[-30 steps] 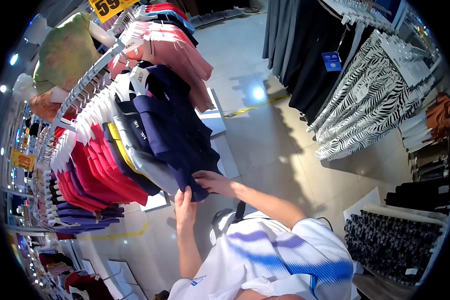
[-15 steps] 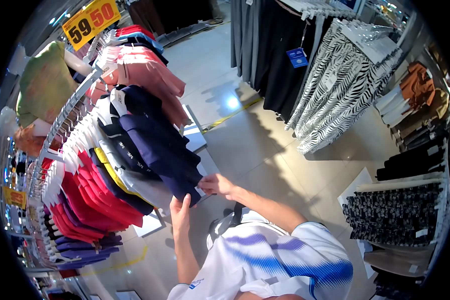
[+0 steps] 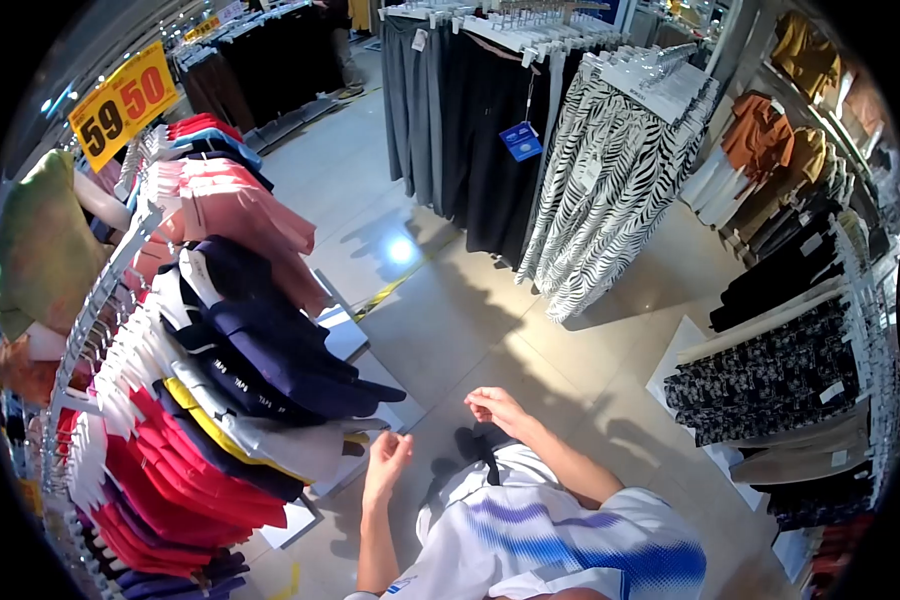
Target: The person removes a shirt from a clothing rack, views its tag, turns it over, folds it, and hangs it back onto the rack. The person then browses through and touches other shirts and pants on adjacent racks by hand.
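Note:
A navy shirt (image 3: pixel 270 325) hangs at the front of the left rack, its lower end jutting out toward me. Just below and right of that end is my left hand (image 3: pixel 388 464), raised with its fingers curled in and nothing visible in them. My right hand (image 3: pixel 498 410) is farther right, over the floor. Its fingers are drawn together toward the thumb, and I see nothing between them. Neither hand touches the clothes. Behind the navy shirt hang a grey shirt (image 3: pixel 295 450), a yellow one (image 3: pixel 210 415) and several red shirts (image 3: pixel 185 460).
The curved metal rack (image 3: pixel 105 285) carries a yellow price sign (image 3: pixel 123 105) and pink shirts (image 3: pixel 240 205). Ahead stand dark trousers (image 3: pixel 485 150) and zebra-print trousers (image 3: pixel 610 185) on hangers. Patterned dark garments (image 3: pixel 760 375) hang at the right. Tiled floor (image 3: pixel 470 330) runs between the racks.
Both hands have let go of the navy shirt's hem and drawn apart; the right hand has moved away to the right. The view has shifted, bringing more of the right-hand racks into sight.

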Demonstrator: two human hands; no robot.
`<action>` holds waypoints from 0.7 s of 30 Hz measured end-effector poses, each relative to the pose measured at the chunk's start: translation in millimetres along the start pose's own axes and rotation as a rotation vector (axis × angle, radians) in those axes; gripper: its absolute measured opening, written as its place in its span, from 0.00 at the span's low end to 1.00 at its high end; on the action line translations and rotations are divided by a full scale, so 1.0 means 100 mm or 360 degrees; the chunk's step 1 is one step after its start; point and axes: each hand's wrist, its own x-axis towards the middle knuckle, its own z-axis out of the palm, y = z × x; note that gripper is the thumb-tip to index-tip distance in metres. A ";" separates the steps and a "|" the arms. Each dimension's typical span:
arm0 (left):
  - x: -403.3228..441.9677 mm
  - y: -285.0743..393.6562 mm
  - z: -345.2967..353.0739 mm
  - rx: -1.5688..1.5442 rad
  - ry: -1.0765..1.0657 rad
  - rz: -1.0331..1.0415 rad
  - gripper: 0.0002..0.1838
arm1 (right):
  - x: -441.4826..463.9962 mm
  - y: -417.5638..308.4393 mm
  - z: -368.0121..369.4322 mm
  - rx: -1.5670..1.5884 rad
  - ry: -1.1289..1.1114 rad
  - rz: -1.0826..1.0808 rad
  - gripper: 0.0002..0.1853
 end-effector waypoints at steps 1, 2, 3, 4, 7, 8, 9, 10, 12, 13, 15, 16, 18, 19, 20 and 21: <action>0.01 -0.04 0.05 0.0081 -0.0035 -0.0001 0.12 | -0.03 0.02 -0.04 0.0046 0.0056 -0.0015 0.07; 0.01 -0.03 0.09 0.0091 -0.0088 -0.0092 0.12 | -0.04 0.03 -0.08 0.0044 0.0062 -0.0027 0.07; 0.01 0.00 0.16 0.0114 -0.0114 -0.0107 0.11 | -0.05 0.03 -0.11 0.0078 0.0103 0.0003 0.07; 0.03 0.02 0.22 0.0140 -0.0137 -0.0122 0.10 | -0.04 0.02 -0.14 0.0116 0.0141 0.0032 0.07; 0.21 -0.01 0.33 0.0257 -0.0327 -0.0199 0.12 | 0.13 -0.05 -0.27 0.0135 0.0126 0.0010 0.07; 0.28 -0.01 0.38 0.0294 -0.0284 -0.0206 0.12 | 0.20 -0.08 -0.33 0.0138 0.0130 0.0006 0.07; 0.36 0.03 0.44 0.0309 -0.0234 -0.0227 0.12 | 0.28 -0.15 -0.38 0.0167 0.0101 -0.0011 0.06; 0.45 0.07 0.49 0.0323 -0.0180 -0.0247 0.12 | 0.36 -0.22 -0.43 0.0162 0.0090 -0.0018 0.06; 0.71 0.13 0.57 0.0269 -0.0197 -0.0179 0.12 | 0.55 -0.41 -0.57 0.0163 0.0065 -0.0045 0.06; 0.88 0.17 0.63 0.0212 -0.0230 -0.0118 0.12 | 0.64 -0.53 -0.65 0.0188 0.0036 -0.0059 0.06; 1.22 0.26 0.80 0.0252 -0.0214 -0.0110 0.12 | 0.83 -0.81 -0.89 0.0170 0.0020 -0.0100 0.07; 1.39 0.31 0.89 0.0283 -0.0201 -0.0129 0.12 | 0.91 -0.96 -1.01 0.0156 0.0017 -0.0116 0.07; 1.72 0.45 1.15 0.0265 -0.0162 -0.0157 0.11 | 1.02 -1.28 -1.31 0.0183 -0.0004 -0.0168 0.08; 1.89 0.58 1.31 0.0264 -0.0208 -0.0093 0.11 | 1.05 -1.47 -1.45 0.0200 0.0027 -0.0248 0.08; 2.07 0.71 1.49 0.0260 -0.0260 -0.0025 0.11 | 1.09 -1.67 -1.60 0.0213 0.0062 -0.0332 0.08; 2.23 0.83 1.69 0.0305 -0.0301 -0.0026 0.11 | 1.13 -1.83 -1.78 0.0237 0.0095 -0.0359 0.09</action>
